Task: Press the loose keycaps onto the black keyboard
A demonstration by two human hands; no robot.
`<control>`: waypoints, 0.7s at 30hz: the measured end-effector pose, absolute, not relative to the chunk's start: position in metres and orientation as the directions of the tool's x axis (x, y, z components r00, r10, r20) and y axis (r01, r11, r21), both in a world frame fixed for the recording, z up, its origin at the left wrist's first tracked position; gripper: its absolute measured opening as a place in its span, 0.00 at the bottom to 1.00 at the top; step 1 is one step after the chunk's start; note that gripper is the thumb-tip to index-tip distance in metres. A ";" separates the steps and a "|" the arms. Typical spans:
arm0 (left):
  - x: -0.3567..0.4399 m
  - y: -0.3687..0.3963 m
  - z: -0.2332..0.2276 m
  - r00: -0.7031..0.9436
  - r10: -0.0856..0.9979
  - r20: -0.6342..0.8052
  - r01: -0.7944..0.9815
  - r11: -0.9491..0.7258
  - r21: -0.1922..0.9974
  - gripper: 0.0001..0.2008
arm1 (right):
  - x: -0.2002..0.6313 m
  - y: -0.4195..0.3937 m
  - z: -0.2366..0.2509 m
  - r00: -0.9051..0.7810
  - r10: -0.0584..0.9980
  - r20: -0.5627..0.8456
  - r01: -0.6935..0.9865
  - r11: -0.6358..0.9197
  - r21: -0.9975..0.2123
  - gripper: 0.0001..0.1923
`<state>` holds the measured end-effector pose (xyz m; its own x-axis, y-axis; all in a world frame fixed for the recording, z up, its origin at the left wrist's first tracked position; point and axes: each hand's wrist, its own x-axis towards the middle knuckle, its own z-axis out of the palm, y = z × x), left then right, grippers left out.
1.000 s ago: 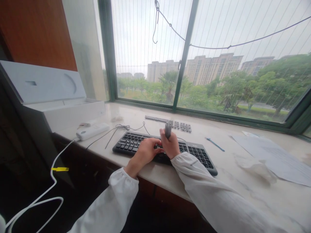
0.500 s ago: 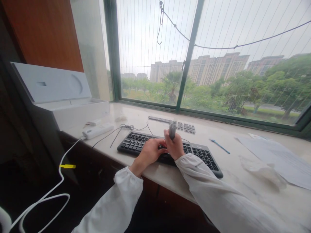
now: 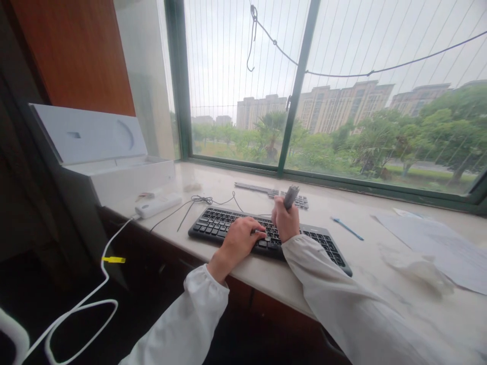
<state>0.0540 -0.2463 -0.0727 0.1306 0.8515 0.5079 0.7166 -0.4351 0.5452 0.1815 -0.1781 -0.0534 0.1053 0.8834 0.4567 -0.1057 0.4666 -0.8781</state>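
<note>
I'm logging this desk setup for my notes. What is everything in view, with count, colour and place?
keyboard: 1, black, front middle of the sill
tool: 1, grey, in the right hand
loose keycaps: several, dark, behind the keyboard
stick: 1, blue, right of the keyboard
papers: a few, white, far right
open box: 1, white, left end
power strip: 1, white, beside the box
sill: 1, pale marble, under the window
left hand: on the keys
right hand: gripping the tool above the keyboard

sleeves: white, long, loose | cuffs: gathered at wrists | hands: bare, no rings visible
</note>
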 end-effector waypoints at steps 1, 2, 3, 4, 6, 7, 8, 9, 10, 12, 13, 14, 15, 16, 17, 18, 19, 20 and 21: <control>0.055 -0.247 -0.073 0.131 0.850 0.509 0.719 -0.436 0.542 0.07 | 0.181 -0.176 -0.052 0.115 0.907 0.405 -0.195 0.420 -0.886 0.20; 0.055 -0.247 -0.073 0.133 0.852 0.507 0.722 -0.433 0.539 0.07 | 0.181 -0.176 -0.051 0.121 0.926 0.359 -0.278 0.378 -0.883 0.20; 0.055 -0.247 -0.073 0.132 0.854 0.504 0.727 -0.429 0.536 0.07 | 0.180 -0.176 -0.050 0.122 0.940 0.320 -0.349 0.342 -0.872 0.20; 0.056 -0.247 -0.073 0.133 0.855 0.502 0.732 -0.426 0.532 0.07 | 0.179 -0.176 -0.049 0.123 0.950 0.288 -0.406 0.313 -0.858 0.21; 0.056 -0.247 -0.073 0.139 0.854 0.501 0.736 -0.428 0.524 0.08 | 0.176 -0.177 -0.048 0.121 0.962 0.244 -0.472 0.272 -0.838 0.21; 0.056 -0.247 -0.073 0.142 0.855 0.499 0.738 -0.427 0.522 0.08 | 0.175 -0.177 -0.049 0.120 0.966 0.229 -0.483 0.259 -0.836 0.21; 0.056 -0.247 -0.072 0.143 0.857 0.495 0.741 -0.424 0.521 0.08 | 0.174 -0.177 -0.050 0.120 0.969 0.216 -0.485 0.247 -0.839 0.22; 0.056 -0.247 -0.072 0.143 0.860 0.489 0.743 -0.420 0.521 0.09 | 0.173 -0.177 -0.051 0.116 0.973 0.202 -0.483 0.233 -0.844 0.22; 0.057 -0.247 -0.071 0.143 0.864 0.484 0.745 -0.416 0.522 0.09 | 0.172 -0.176 -0.053 0.108 0.976 0.190 -0.481 0.218 -0.849 0.21; 0.057 -0.248 -0.070 0.143 0.867 0.477 0.746 -0.411 0.524 0.09 | 0.171 -0.175 -0.056 0.092 0.980 0.174 -0.469 0.197 -0.861 0.21; 0.057 -0.248 -0.070 0.145 0.868 0.476 0.744 -0.412 0.526 0.09 | 0.170 -0.174 -0.058 0.092 0.981 0.171 -0.458 0.194 -0.867 0.21; 0.057 -0.249 -0.069 0.147 0.867 0.476 0.741 -0.415 0.528 0.09 | 0.170 -0.173 -0.059 0.100 0.980 0.171 -0.444 0.197 -0.874 0.21; 0.057 -0.249 -0.068 0.146 0.867 0.477 0.738 -0.417 0.530 0.09 | 0.170 -0.172 -0.060 0.114 0.979 0.171 -0.429 0.204 -0.880 0.20; 0.057 -0.249 -0.068 0.143 0.866 0.479 0.737 -0.416 0.533 0.09 | 0.170 -0.172 -0.061 0.132 0.976 0.172 -0.413 0.211 -0.886 0.20; 0.057 -0.250 -0.068 0.139 0.866 0.481 0.736 -0.415 0.535 0.08 | 0.171 -0.172 -0.062 0.147 0.974 0.170 -0.399 0.216 -0.891 0.20; 0.058 -0.250 -0.067 0.134 0.866 0.482 0.736 -0.413 0.537 0.08 | 0.171 -0.172 -0.062 0.156 0.973 0.169 -0.389 0.218 -0.895 0.19; 0.058 -0.250 -0.067 0.130 0.865 0.484 0.736 -0.411 0.538 0.08 | 0.171 -0.172 -0.062 0.159 0.973 0.167 -0.386 0.217 -0.896 0.19; 0.058 -0.250 -0.067 0.127 0.864 0.487 0.736 -0.412 0.538 0.07 | 0.171 -0.172 -0.061 0.154 0.974 0.164 -0.390 0.212 -0.896 0.19; 0.058 -0.250 -0.067 0.128 0.863 0.489 0.734 -0.413 0.538 0.07 | 0.171 -0.173 -0.061 0.142 0.977 0.160 -0.400 0.204 -0.893 0.19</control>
